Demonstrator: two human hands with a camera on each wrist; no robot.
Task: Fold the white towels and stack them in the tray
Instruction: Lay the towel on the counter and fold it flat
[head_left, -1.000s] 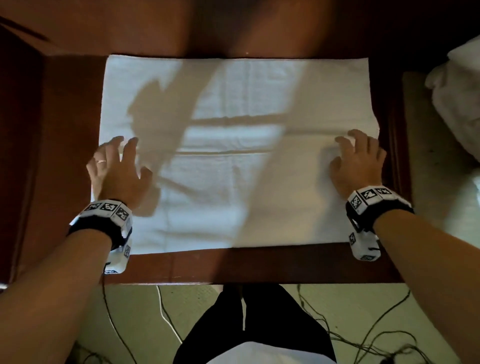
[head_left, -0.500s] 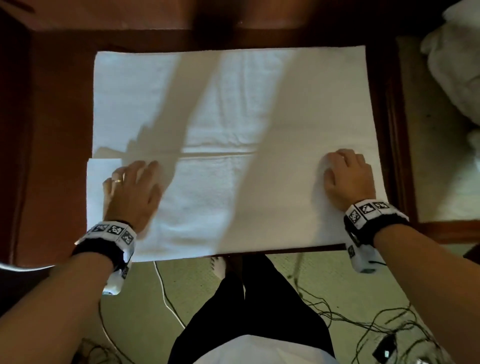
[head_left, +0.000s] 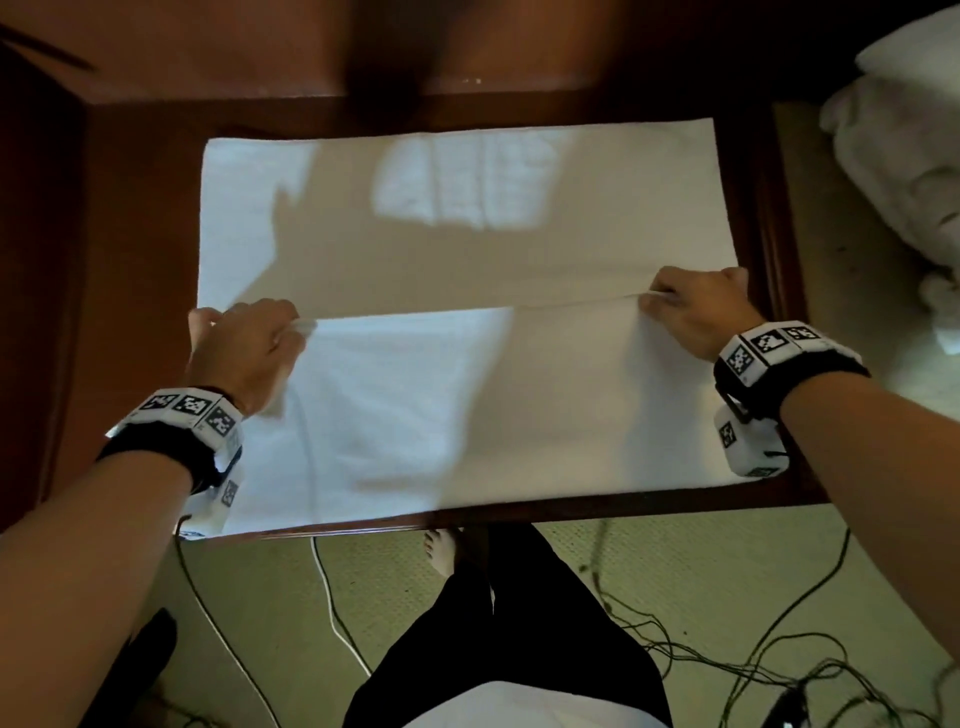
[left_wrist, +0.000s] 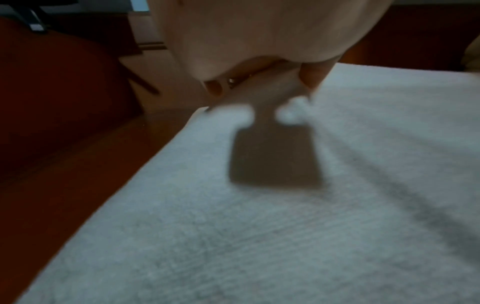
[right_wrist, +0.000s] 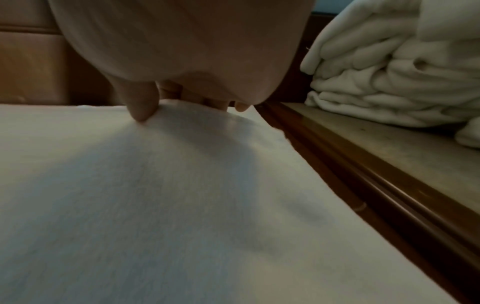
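White towel (head_left: 467, 405) edge pinched by left hand (head_left: 244, 348), right hand (head_left: 696, 306); fingertips hidden.

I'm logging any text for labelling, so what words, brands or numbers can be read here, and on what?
None: no word, brand or number is readable.
Left wrist band: black-and-white square marker patterns only, no letters.
Right wrist band: the same markers, no letters.
White towel: no tag or print visible.

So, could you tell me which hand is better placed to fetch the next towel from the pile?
Right hand: the crumpled towels lie just beyond it, while the left hand is across the spread towel.
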